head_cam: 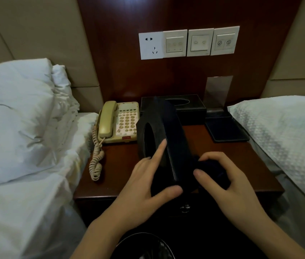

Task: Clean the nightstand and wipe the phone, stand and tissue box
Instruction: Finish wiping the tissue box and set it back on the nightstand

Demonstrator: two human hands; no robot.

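Note:
A black tissue box (168,131) is tipped on its side over the dark wooden nightstand (121,165), its oval opening facing left. My left hand (148,182) grips its near end, forefinger stretched up along the opening. My right hand (228,176) presses a dark cloth (209,171) against the box's right face. A second black tissue box (185,107) lies flat at the back. The beige phone (118,122) sits at the back left, its coiled cord hanging over the left edge. A black stand with a clear upright panel (222,126) is at the back right.
Beds with white linen flank the nightstand, a pillow (15,116) on the left one. A socket and switch plates (189,43) are on the wooden wall panel. A dark waste bin (144,247) stands below, in front of the nightstand.

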